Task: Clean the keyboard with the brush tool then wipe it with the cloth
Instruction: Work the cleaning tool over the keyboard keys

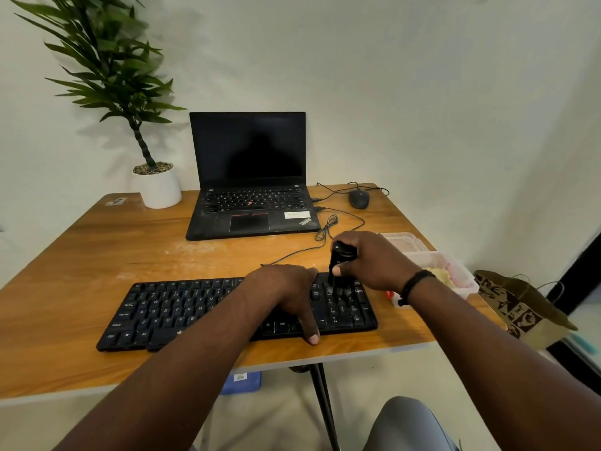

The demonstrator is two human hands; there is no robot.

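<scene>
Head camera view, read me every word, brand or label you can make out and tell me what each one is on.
"ThinkPad": laptop palm rest, right corner.
"Ctrl": keyboard key near the left hand's thumb.
"Q W E", "Alt": keyboard keys.
White laptop sticker: too blurred.
Paper bag print: unreadable.

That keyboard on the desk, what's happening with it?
A person is cleaning it. The right hand grips a small black brush tool, its tip down on the number pad of the black keyboard. The left hand lies flat on the keys, steadying it. An open laptop sits behind, screen dark. No wiping has begun.
</scene>
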